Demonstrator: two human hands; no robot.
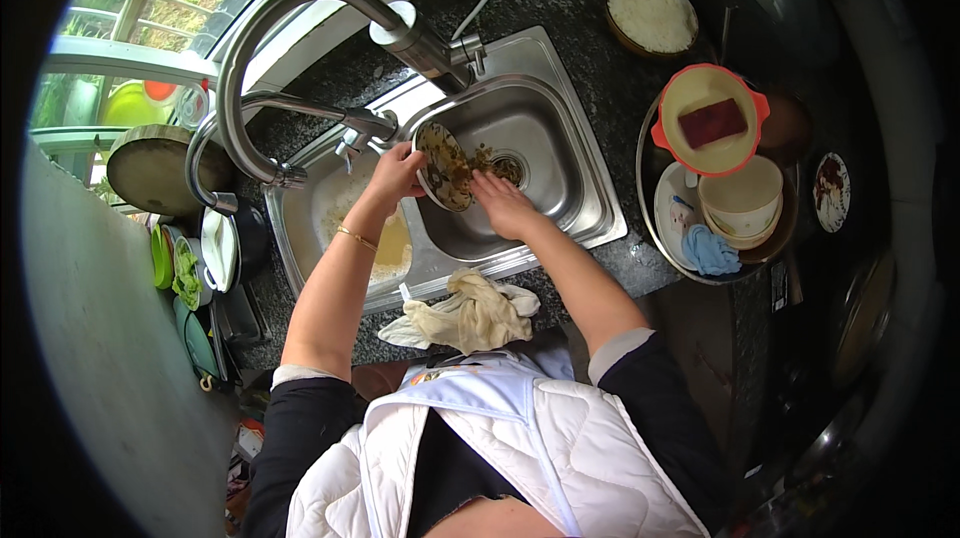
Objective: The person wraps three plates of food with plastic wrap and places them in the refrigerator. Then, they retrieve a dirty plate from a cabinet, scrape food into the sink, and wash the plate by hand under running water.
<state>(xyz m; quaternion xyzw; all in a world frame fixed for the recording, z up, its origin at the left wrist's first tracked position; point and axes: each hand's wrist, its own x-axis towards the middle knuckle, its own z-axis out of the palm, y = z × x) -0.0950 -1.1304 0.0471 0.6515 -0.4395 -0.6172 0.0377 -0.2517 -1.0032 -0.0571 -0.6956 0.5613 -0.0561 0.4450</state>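
Note:
My left hand (397, 172) grips the rim of a bowl (442, 163) that is tipped on its side over the right sink basin (555, 140). Brown and yellowish residue coats the inside of the bowl. Flat and with fingers stretched out, my right hand (506, 205) is at the bowl's lower edge and holds nothing; whether it touches the bowl is unclear. Dark food scraps (491, 160) lie in the basin around and on the drain (511, 170). Cloudy water with foam (390, 249) stands in the left basin.
Two curved faucets (247, 65) arch over the left basin. Crumpled cloths (472, 309) lie at the counter's front edge. On the right, a round tray (645, 204) holds stacked bowls, a blue cloth (709, 249) and a red-rimmed pot (709, 80). A bowl of rice (652, 12) stands behind.

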